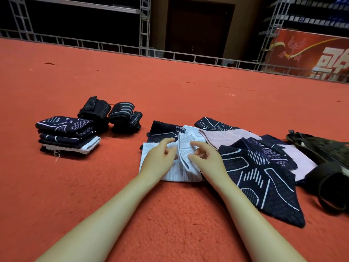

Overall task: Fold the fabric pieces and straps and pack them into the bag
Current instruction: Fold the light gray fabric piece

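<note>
My left hand (pixel 160 157) and right hand (pixel 205 157) pinch a ribbed white fabric piece (pixel 181 173) with curled fingers; fuzzy red carpet (pixel 94 186) lies beneath.

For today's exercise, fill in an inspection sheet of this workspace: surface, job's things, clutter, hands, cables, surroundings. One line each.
Surface: red carpet, a few loose threads on it.
Job's things: folded stack at left; rolled straps behind it; white piece being folded; unfolded dark pieces to the right; dark bag at far right.
Clutter: nothing seen.
Hands: left hand and right hand both pinch the white piece.
Cables: nothing seen.
Surroundings: metal truss railing, red banner, dark doorway.
</note>
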`<state>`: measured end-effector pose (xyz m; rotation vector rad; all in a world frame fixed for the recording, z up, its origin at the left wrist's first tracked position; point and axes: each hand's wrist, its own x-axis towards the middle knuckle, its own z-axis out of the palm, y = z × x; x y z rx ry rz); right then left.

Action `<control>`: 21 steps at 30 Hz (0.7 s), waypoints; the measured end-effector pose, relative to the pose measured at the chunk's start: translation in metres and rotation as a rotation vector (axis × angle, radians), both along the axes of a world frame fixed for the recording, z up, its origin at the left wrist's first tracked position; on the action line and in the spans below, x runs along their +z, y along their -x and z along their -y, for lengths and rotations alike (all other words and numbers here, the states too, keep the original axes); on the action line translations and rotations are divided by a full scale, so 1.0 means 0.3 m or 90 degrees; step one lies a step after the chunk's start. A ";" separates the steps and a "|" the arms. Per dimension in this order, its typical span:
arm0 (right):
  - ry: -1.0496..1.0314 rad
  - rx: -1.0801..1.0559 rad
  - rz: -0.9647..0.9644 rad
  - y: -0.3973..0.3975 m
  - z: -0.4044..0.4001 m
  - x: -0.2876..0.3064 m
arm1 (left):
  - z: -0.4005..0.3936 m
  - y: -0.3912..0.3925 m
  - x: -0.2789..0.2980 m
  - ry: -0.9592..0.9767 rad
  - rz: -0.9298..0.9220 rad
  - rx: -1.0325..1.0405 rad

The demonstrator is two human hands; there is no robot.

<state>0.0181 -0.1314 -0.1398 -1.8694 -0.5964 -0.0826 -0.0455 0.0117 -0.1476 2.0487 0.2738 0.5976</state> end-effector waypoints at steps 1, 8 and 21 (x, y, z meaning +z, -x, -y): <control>-0.011 0.008 -0.006 -0.001 -0.001 -0.003 | 0.007 0.000 0.002 0.015 -0.003 -0.004; 0.103 -0.030 0.113 -0.002 -0.003 -0.029 | 0.024 0.001 -0.005 0.067 0.022 -0.037; 0.320 -0.024 0.157 0.027 -0.026 -0.036 | -0.006 0.024 -0.007 -0.347 -0.117 0.064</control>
